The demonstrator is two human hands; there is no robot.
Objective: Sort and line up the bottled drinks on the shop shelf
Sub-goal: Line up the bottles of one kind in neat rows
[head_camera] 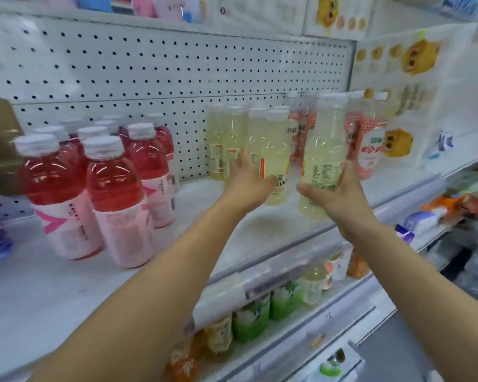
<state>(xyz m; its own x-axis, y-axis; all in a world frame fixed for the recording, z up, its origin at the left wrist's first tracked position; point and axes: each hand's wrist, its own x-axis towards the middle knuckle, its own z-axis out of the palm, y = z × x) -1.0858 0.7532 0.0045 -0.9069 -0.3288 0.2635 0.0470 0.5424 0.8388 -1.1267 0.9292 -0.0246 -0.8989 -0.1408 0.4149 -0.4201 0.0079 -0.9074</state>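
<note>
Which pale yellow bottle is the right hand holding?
The rightmost yellow bottle, apart from the cluster, gripped by the right hand; the left hand holds the cluster's front bottle.

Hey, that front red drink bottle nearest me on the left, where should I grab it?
Wrap a hand around the labelled middle of the front red bottle, coming from the front right. It stands upright and that side faces bare shelf, while a second red bottle crowds its left.

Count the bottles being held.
2. One yellow bottle in the left hand, at the front of the yellow group; a second bottle in the right hand, just right of it.
</note>
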